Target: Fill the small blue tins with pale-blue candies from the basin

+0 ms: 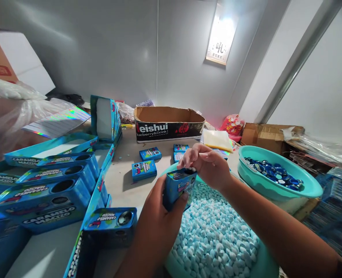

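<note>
tin (179,189) near "caramelo macizo" tins (48,212)

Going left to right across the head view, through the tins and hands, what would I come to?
Three lined-up open tins, the tin with pale pieces in its opening, the left hand, the blue tin it holds, the right hand, the turquoise basin of shiny blue pieces.

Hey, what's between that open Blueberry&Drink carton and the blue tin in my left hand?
The head view shows other blue tins on the tabletop, then the far rim of the turquoise tub.
</note>
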A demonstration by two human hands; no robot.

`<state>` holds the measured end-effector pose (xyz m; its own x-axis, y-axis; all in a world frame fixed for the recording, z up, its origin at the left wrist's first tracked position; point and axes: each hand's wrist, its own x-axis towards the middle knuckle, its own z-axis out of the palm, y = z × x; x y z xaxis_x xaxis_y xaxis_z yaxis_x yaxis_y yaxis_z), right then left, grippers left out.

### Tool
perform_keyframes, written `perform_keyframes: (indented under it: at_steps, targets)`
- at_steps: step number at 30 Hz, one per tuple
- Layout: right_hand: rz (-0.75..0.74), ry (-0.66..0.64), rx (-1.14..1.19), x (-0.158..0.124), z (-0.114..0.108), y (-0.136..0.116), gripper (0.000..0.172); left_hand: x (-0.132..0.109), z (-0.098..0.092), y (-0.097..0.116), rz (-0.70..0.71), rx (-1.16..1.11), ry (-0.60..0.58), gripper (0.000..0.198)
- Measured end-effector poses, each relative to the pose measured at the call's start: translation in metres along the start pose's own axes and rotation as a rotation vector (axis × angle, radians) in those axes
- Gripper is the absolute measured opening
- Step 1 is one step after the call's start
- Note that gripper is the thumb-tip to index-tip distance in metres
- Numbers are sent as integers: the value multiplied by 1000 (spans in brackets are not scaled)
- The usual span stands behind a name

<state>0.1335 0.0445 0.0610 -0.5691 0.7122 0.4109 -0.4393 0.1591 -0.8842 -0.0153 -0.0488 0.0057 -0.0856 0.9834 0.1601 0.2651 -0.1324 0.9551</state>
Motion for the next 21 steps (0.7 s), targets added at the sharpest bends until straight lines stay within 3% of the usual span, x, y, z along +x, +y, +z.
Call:
perform_keyframes:
  at_steps: [11, 21]
  targets:
    - [9, -7, -77, 0, 4, 0, 12, 2, 1, -3, -38, -74, 16, 49]
    - [-44, -79, -115, -2, 0, 2, 16, 2, 0, -2, -20, -75, 27, 45]
